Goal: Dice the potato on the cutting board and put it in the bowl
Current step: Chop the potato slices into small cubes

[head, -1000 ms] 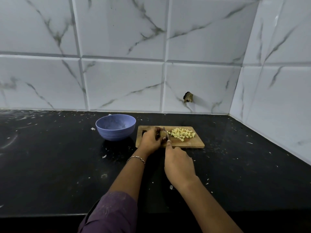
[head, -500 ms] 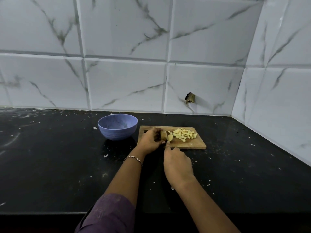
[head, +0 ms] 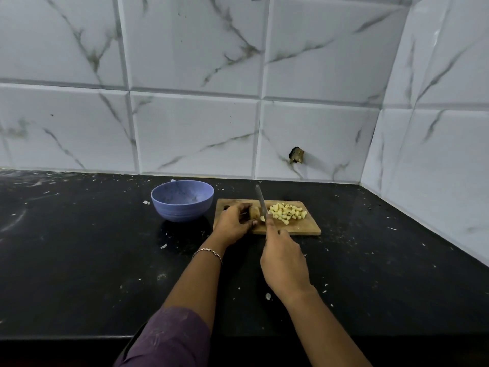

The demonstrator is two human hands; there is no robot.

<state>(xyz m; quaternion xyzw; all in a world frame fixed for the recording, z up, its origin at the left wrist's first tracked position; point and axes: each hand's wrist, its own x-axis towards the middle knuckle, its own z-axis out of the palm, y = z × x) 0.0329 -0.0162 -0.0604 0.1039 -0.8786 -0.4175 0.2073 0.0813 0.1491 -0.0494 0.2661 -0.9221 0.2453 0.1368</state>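
Two hands work at a wooden cutting board on a black counter. My left hand curls over the uncut end of the potato, fingertips pinching it down against the board. My right hand wraps round the handle of a knife. The handle is hidden inside my fist, and the blade rises out of it, tip tilted up and away from me. Its edge sits at the potato's cut face, just beside my left fingertips.

Just past the blade, on the side away from my left hand, lies a heap of pale potato cubes. On the outer side of my left hand, near the board but apart from it, stands a blue bowl with nothing showing inside.

I judge the potato firm and dense, with a wet cut face that may slip, so the skin side is the better hold. The cubes look light and loose, likely to scatter, so scooping them together should suit better than picking them up singly.
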